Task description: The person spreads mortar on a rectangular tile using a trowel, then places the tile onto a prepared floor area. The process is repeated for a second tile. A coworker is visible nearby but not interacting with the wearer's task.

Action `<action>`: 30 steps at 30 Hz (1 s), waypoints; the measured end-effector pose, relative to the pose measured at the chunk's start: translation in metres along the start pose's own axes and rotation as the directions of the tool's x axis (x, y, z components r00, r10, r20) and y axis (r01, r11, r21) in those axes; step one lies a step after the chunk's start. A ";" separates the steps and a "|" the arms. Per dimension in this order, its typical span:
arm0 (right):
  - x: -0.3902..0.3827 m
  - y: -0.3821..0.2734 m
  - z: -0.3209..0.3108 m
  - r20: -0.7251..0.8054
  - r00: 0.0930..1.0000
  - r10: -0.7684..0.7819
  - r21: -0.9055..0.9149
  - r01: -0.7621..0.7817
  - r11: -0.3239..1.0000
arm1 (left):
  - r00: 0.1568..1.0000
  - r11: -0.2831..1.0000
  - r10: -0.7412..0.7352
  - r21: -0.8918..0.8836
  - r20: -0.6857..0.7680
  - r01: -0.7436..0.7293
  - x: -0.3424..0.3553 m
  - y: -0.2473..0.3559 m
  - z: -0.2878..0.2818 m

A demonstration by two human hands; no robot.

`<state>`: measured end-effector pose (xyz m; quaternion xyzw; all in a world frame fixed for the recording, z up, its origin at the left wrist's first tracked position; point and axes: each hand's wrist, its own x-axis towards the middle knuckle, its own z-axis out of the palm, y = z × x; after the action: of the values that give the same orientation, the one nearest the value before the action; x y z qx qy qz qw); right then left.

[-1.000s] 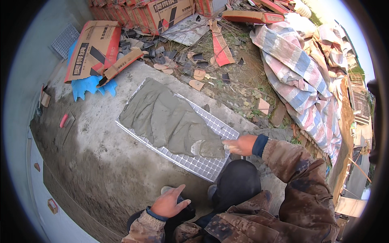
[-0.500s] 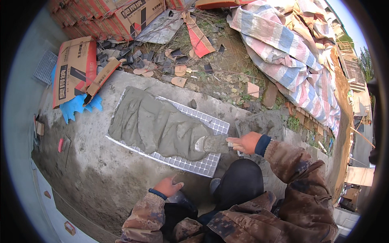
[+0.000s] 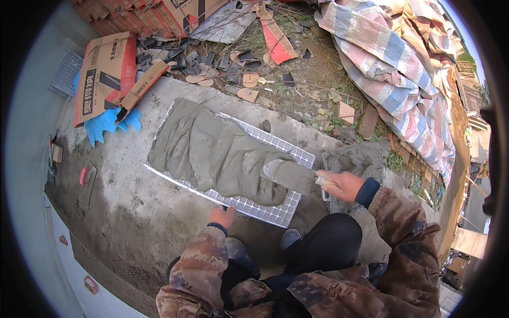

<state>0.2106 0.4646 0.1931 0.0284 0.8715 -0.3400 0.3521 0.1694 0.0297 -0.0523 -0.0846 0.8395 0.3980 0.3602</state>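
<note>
A white grid tray [image 3: 275,211] lies slantwise on the concrete, with its small square cells showing along the edges and at the right end. Thick grey wet mortar [image 3: 204,148] covers most of it in ridges. My right hand [image 3: 343,185] is closed round the handle of a trowel [image 3: 297,176]. The mortar-smeared blade rests on the right part of the mortar. At the tray's near edge, my left hand [image 3: 221,215] has its fingers closed on the rim; the fingertips are partly hidden.
More mortar [image 3: 352,159] lies beyond my right hand. A torn cardboard box [image 3: 108,74] leans at the far left over a blue sheet [image 3: 108,124]. Broken tiles [image 3: 249,79] litter the far ground. A striped tarp [image 3: 392,69] covers a heap at far right. A pink-handled tool [image 3: 84,176] lies left.
My left hand has moved forward from above my knee to the tray's near edge and closed there. The trowel stays on the mortar in my right hand. The whole view has shifted slightly.
</note>
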 end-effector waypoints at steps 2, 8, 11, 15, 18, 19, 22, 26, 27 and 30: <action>0.033 -0.020 0.009 -0.012 0.995 -0.099 0.002 0.099 0.995 | 0.992 0.993 -0.115 -0.027 0.056 0.116 -0.002 0.013 -0.007; 0.144 -0.079 0.085 -0.261 0.924 -0.280 0.091 0.313 0.946 | 0.997 0.996 -0.064 -0.061 0.054 0.067 -0.008 0.024 -0.013; 0.144 -0.091 0.099 -0.121 0.962 -0.246 0.103 0.259 0.961 | 0.997 0.990 -0.052 -0.131 0.051 0.058 -0.013 0.027 -0.013; 0.114 -0.089 0.081 0.110 0.964 -0.243 -0.074 0.252 0.965 | 0.999 0.991 -0.013 -0.133 0.041 0.019 -0.017 0.033 -0.016; 0.098 -0.078 0.064 0.089 0.975 -0.202 -0.200 0.216 0.956 | 0.999 0.990 0.008 -0.140 0.042 -0.002 -0.019 0.034 -0.020; 0.093 -0.074 0.062 0.093 0.980 -0.174 -0.237 0.191 0.952 | 0.998 0.983 -0.002 -0.181 0.065 0.014 -0.019 0.033 -0.020; 0.077 -0.059 0.056 0.165 0.972 -0.168 -0.241 0.204 0.949 | 0.994 0.979 -0.038 -0.198 0.102 0.058 -0.016 0.029 -0.020; 0.054 -0.032 0.035 0.222 0.932 -0.285 -0.338 0.348 0.875 | 0.988 0.940 -0.068 -0.324 0.136 0.109 -0.012 0.023 -0.017; 0.048 -0.023 0.026 0.222 0.939 -0.261 -0.386 0.331 0.861 | 0.986 0.943 -0.070 -0.314 0.149 0.114 -0.010 0.022 -0.017; 0.036 -0.002 0.020 0.093 0.985 -0.147 -0.398 0.173 0.901 | 0.987 0.941 -0.064 -0.319 0.149 0.109 -0.010 0.020 -0.018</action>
<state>0.1944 0.4438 0.1613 -0.1271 0.9112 -0.1809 0.3476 0.1586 0.0287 -0.0258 -0.1522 0.7308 0.5201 0.4150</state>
